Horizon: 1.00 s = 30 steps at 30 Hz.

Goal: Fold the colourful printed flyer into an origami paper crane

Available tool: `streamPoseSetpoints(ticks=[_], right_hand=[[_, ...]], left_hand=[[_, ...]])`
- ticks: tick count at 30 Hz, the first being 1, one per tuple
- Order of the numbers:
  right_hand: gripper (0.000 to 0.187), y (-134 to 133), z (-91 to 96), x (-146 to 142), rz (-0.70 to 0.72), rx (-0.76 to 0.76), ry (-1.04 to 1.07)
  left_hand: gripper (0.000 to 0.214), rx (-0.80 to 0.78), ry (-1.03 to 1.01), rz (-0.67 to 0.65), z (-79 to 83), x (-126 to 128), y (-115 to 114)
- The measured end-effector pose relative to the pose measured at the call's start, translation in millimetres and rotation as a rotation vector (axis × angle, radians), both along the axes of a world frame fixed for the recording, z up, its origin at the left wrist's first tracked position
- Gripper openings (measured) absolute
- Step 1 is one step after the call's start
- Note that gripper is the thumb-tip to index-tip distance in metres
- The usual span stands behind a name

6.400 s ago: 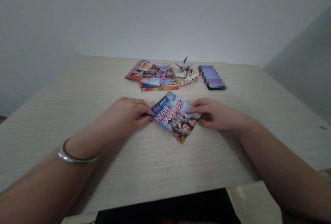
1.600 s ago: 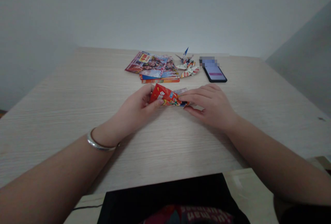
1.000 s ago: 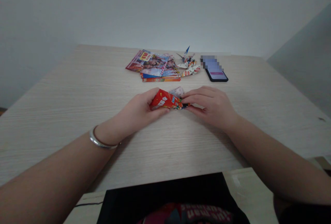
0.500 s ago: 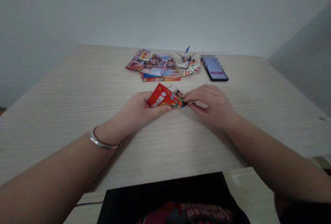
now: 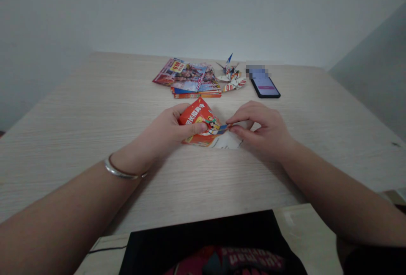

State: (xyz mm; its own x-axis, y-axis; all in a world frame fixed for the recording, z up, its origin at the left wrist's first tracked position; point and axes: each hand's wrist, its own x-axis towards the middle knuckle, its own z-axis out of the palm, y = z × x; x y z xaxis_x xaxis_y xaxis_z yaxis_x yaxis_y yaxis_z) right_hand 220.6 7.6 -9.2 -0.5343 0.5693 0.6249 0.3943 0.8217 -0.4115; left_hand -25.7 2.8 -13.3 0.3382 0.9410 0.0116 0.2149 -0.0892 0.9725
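Note:
A folded paper flyer [image 5: 199, 114], red with white lettering and a cartoon figure, is held between my two hands just above the table. My left hand [image 5: 173, 129] grips its left side, thumb on top and fingers behind. With thumb and forefinger, my right hand [image 5: 258, 125] pinches the right end of the fold. Below that fold a white and orange part of the paper shows, slanting down toward the right hand. The fingers behind the paper are partly hidden.
Beyond my hands lies a stack of colourful flyers [image 5: 187, 76]. Folded paper cranes [image 5: 233, 78] sit to its right, beside a black phone [image 5: 266, 86] with a lit screen. A wall [image 5: 203, 12] rises behind the pale wooden table [image 5: 79, 118]. A black object [image 5: 158, 245] is at the near edge.
The flyer has been partly unfolded: more of its red face shows, and a white and orange part now hangs below the fold. Both hands keep hold of it with little shift.

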Motion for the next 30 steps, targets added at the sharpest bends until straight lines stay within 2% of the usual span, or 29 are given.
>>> streamPoseSetpoints(ticks=[5,8,12,15,17,23,26,30], right_hand=[[0.011,1.2,-2.5,-0.1,-0.002,-0.038,0.017],[0.011,3.8,-3.3,1.0,0.007,-0.007,0.008],[0.016,8.4,-3.3,4.9,-0.013,0.080,-0.047],[0.021,12.0,-3.9,8.6,-0.056,0.141,-0.054],[0.022,14.6,-5.1,11.0,-0.059,0.169,-0.071],[0.019,24.3,-11.4,17.5,-0.064,0.188,-0.144],[0.020,27.6,-15.5,18.2,-0.090,0.113,-0.107],[0.024,27.6,-21.4,16.0,-0.177,-0.096,-0.016]], left_hand=[[0.035,-0.021,-0.018,-0.012,0.1,2.1,-1.4],[0.035,0.082,0.014,0.027,0.2,1.3,-3.1],[0.023,0.429,0.166,0.051,1.6,-3.9,-3.4],[0.014,0.737,0.286,-0.060,2.1,-8.2,-1.1],[0.016,0.837,0.347,-0.144,0.8,-9.5,1.5],[0.029,0.879,0.610,-0.461,-11.5,-8.3,9.3],[0.036,0.890,0.725,-0.512,-16.3,-8.6,9.0],[0.050,0.862,0.839,-0.522,-18.5,-10.8,5.1]])
